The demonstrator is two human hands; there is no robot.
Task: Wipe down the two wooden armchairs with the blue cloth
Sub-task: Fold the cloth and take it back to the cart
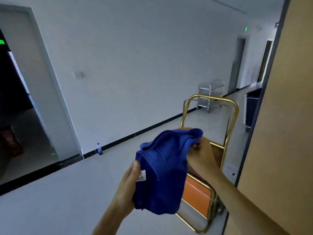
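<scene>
Both hands are up in front of the person in a hallway, holding the blue cloth (pixel 162 168) between them, so it's off the floor and bunched in mid-air. The left hand (pixel 129 185) grips the lower left edge by the white tag (pixel 142 175), thumb pressed on the fabric. The right hand (pixel 201 155) has its fingers (pixel 197 147) pinching the top corner. Behind is a gold-framed trolley (pixel 234 116) with an orange panel, and a small bottle (pixel 99 148) stands on the floor against the wall.
</scene>
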